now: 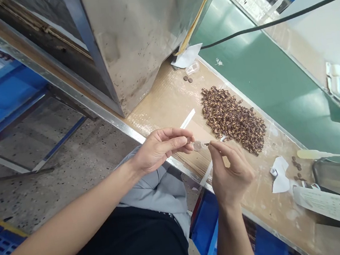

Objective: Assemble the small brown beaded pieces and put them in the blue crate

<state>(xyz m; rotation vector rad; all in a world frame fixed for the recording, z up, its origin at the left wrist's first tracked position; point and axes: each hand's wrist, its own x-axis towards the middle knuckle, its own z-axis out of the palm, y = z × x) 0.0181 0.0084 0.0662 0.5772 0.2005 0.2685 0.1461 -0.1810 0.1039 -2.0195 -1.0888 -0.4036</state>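
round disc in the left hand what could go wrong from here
The round disc held by the left hand could slip and roll off the bench's metal edge to the floor. The tiny dark piece pinched by the right hand could drop into the heap of brown parts and vanish.

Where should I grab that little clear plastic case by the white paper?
Pinch the clear plastic case across its long sides, coming from the right: it lies flat and elongated, white paper lies just beyond it, and two dark discs sit close on its left.
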